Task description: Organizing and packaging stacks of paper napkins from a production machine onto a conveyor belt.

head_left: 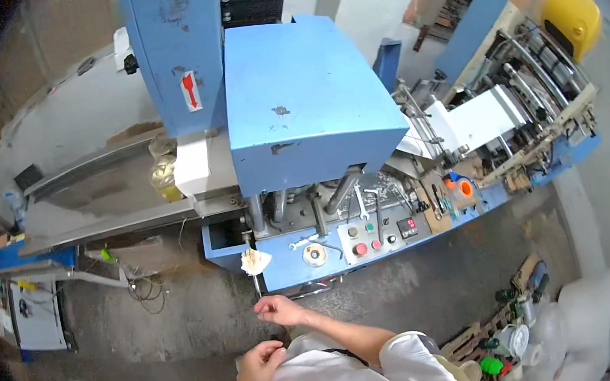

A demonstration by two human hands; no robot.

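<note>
My left hand (259,365) is low in front of my white shirt, thumb and forefinger a little apart and nothing visible in it. Slightly ahead and to its right, my right hand (280,311) reaches toward the machine with loosely bent fingers; no object shows in it. Just beyond the right hand, a stained white cloth or paper (256,261) covers the top of a metal rod at the corner of the blue machine (311,87). A roll of tape (315,255) lies on the machine's front ledge, beside a small wrench (302,242) and a hex key (332,243).
Right of the tape is a control panel (362,253) with coloured buttons. Wrenches (362,205) and an orange roll (462,189) lie farther along. A metal trough (104,196) extends left. A pallet (482,332) with bottles and white bags stands at lower right.
</note>
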